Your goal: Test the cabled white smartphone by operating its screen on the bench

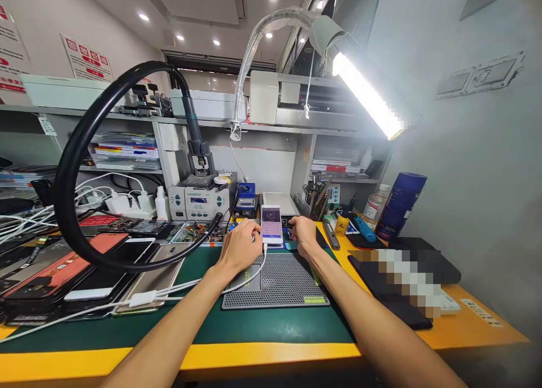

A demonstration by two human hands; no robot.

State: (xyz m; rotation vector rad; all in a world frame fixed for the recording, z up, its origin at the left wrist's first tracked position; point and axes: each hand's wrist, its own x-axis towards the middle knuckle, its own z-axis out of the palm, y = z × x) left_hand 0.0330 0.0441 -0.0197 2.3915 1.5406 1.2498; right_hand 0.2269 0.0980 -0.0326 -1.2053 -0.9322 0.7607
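Note:
A white smartphone (271, 225) with a lit purple screen stands tilted up at the back of the mat. A white charging cable (261, 266) runs into its lower edge. My left hand (242, 244) is closed at the phone's left edge, with thumb and forefinger against it. To the right of the phone, my right hand (304, 231) has its fingers curled together beside a small dark object; what they hold, if anything, is hidden. Below both hands lies a grey perforated silicone mat (282, 280) on a green work mat (271, 326).
Several phones (148, 272) and white cables cover the left side. Behind stands a grey soldering station (199, 201) with a black hose (68, 168) arching forward. A lit lamp (366, 94) hangs overhead. A blue cylinder (400, 206) and a clear bottle (376, 203) stand at right.

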